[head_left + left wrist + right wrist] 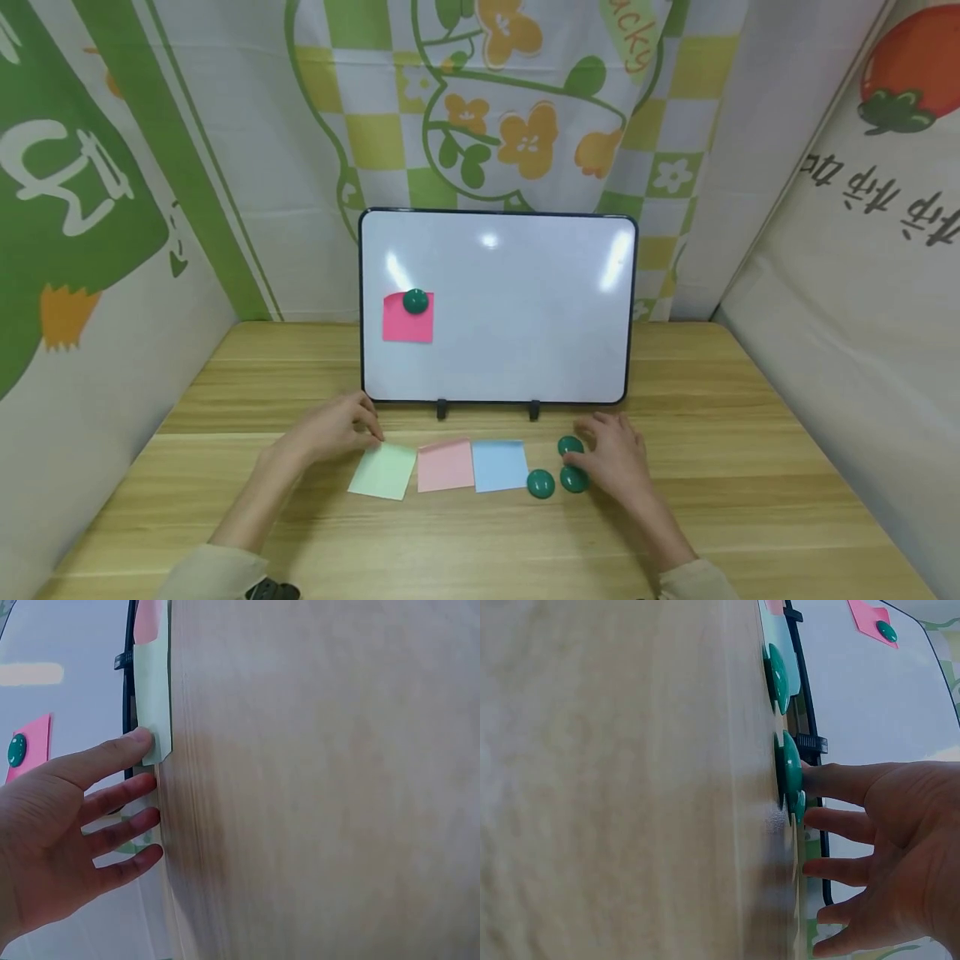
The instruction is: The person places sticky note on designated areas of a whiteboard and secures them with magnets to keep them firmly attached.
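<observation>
My left hand (339, 429) is at the upper left corner of a pale green sticky note (383, 472) on the table. In the left wrist view its thumb (139, 740) touches the note's corner, with the other fingers spread apart below it. My right hand (613, 452) reaches over two green round magnets, one at the back (570, 446) and one in front (574, 479). Its thumb tip is right at the front magnet, and the fingers are spread in the right wrist view. A third green magnet (540, 483) lies just left of these.
A pink note (446, 467) and a blue note (500, 466) lie in a row beside the green one. Behind stands a whiteboard (517, 317) on small black feet, with a bright pink note (407, 327) under a green magnet (416, 301). Printed curtains surround the wooden table (480, 550).
</observation>
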A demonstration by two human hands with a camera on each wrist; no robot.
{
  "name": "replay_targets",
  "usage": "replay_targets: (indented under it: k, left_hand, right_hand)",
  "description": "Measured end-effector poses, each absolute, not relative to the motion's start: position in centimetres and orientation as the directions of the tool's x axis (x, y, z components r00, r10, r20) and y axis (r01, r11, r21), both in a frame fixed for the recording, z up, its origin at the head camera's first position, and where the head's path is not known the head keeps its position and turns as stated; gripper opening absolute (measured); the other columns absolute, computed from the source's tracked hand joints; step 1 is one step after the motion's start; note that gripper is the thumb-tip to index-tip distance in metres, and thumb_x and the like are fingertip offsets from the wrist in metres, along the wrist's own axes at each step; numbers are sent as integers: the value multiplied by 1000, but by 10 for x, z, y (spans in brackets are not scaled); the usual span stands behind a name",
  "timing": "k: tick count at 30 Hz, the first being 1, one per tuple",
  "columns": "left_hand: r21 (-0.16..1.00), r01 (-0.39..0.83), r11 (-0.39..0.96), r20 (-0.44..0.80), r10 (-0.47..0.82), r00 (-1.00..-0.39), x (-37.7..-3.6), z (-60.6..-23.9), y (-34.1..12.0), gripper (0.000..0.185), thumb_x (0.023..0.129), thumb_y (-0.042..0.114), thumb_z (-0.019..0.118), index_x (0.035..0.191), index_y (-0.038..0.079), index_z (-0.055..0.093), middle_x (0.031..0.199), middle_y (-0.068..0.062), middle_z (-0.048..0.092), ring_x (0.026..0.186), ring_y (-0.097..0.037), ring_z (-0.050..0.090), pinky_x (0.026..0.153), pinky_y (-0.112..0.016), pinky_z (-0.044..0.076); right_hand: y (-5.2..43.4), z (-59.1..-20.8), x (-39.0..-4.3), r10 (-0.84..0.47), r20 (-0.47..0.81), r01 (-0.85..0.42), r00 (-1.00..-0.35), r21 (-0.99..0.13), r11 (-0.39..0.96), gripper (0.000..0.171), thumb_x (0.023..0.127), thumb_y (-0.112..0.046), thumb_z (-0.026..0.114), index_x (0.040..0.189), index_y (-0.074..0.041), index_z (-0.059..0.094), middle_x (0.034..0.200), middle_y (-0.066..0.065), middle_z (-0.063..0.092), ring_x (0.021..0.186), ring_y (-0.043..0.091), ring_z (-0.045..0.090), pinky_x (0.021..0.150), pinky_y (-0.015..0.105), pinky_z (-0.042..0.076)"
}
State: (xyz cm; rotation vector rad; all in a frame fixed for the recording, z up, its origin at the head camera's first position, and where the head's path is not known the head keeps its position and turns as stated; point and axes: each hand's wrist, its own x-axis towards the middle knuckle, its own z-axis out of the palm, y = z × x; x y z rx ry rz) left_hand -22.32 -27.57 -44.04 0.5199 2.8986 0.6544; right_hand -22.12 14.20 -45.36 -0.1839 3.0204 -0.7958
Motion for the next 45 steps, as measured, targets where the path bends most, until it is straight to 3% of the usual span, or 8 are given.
replay_targets:
  k: [8, 32, 38, 45]
  left_hand:
    - [420, 314, 851, -47, 367, -929, -223, -441, -277, 5, 84, 26, 78, 85, 21, 77, 111, -5, 62, 102, -24, 58, 87, -48, 52]
    - [483, 286, 827, -61, 358, -932, -223, -437, -281, 6, 90, 22, 71, 88, 19, 76, 113, -4, 62, 105, -26, 60, 91, -48, 52]
    - [500, 259, 826, -60, 331, -942, -223, -434, -285, 7, 92, 21, 69, 87, 22, 74, 112, -1, 62, 110, -26, 60, 94, -50, 50]
    - [554, 288, 781, -22, 360, -933, -225, -428, -290, 7, 92, 21, 69, 88, 18, 74, 109, -3, 64, 102, -23, 62, 86, -45, 53]
  right_hand:
    - [140, -455, -222, -120, 13, -112, -993, -462, 880, 38, 82, -26, 78, 116, -9, 72, 142, 28, 51, 139, 62, 26, 107, 79, 15]
    - [134, -453, -223, -119, 35, -123, -992, -368, 922, 39, 82, -28, 77, 114, -7, 73, 144, 23, 53, 141, 58, 27, 109, 78, 13]
    - [134, -454, -224, -132, 71, -149, -989, -337, 930, 36, 81, -27, 77, 111, -6, 74, 143, 23, 54, 139, 59, 29, 108, 79, 15]
    - [134, -452, -225, -173, 194, -229, -966, -320, 920, 34, 80, -26, 75, 107, -7, 75, 139, 21, 58, 136, 57, 37, 104, 81, 22]
